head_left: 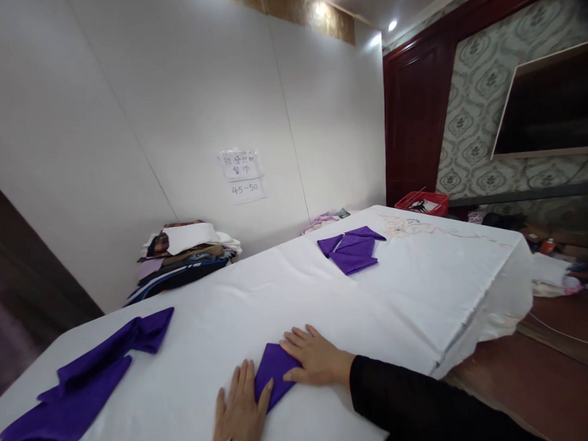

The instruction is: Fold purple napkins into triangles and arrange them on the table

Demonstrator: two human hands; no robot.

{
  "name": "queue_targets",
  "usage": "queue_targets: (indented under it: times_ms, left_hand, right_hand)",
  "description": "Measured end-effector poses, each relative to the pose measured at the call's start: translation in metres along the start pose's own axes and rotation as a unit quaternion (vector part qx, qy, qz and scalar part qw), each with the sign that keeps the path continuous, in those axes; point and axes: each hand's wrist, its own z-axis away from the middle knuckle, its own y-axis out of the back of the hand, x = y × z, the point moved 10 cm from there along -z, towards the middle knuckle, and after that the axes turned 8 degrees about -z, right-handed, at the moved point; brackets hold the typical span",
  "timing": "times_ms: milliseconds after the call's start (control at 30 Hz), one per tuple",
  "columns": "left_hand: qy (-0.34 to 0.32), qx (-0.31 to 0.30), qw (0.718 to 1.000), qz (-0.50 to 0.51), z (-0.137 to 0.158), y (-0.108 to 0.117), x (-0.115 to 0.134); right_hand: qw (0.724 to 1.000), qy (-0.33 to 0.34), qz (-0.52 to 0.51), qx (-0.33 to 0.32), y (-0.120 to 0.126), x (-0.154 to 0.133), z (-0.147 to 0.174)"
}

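A small folded purple napkin point(273, 372) lies on the white tablecloth point(288, 299) at the near edge. My left hand point(240, 408), with a bangle on the wrist, lies flat on the napkin's left side. My right hand point(313, 358), in a black sleeve, presses flat on its right side. Both hands have their fingers spread and grip nothing. A folded purple napkin point(352, 249) shaped into points sits far across the table. Loose unfolded purple cloths point(81, 386) lie heaped at the near left.
A stack of folded fabrics point(183, 254) sits against the white wall behind the table. A paper note point(242, 174) is taped to the wall. A red basket point(422, 203) stands at the far right, with clutter on the floor beyond the table's right edge.
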Motion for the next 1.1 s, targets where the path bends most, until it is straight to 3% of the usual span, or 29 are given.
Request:
queue_targets:
  times_ms: [133,233,333,500,633,733,900,1000,1100]
  left_hand:
    - [0.023,0.003,0.999,0.039,0.002,0.003,-0.008]
    - [0.055,-0.012,0.993,0.106,-0.006,0.012,-0.009]
    - [0.054,0.011,0.98,0.192,-0.011,0.025,-0.006]
    - [0.004,0.025,0.921,0.388,-0.003,0.034,0.001]
    - [-0.021,0.003,0.871,0.491,0.008,0.038,0.008]
    - [-0.036,-0.014,0.85,0.525,0.015,0.048,0.015]
    - [-0.051,-0.048,0.822,0.565,0.015,0.072,0.025]
    - [-0.071,-0.121,0.781,0.609,0.003,0.068,0.037]
    - [-0.059,-0.143,0.77,0.619,-0.018,0.055,0.038]
  right_hand:
    - [1.0,-0.025,-0.013,-0.014,0.007,0.008,0.011]
    - [0.999,-0.033,-0.042,-0.012,0.011,0.009,0.016]
    - [0.996,-0.039,-0.078,-0.004,0.014,0.011,0.018]
    - [0.987,-0.043,-0.156,-0.009,0.021,0.014,0.019]
    - [0.954,-0.028,-0.296,-0.033,0.026,0.002,0.007]
    - [0.928,-0.048,-0.364,-0.065,0.021,-0.006,-0.004]
    - [0.916,-0.063,-0.39,-0.065,0.024,-0.007,-0.01]
    - [0.902,-0.084,-0.424,-0.026,0.034,0.008,-0.003]
    - [0.877,-0.12,-0.466,0.012,0.043,0.03,0.013]
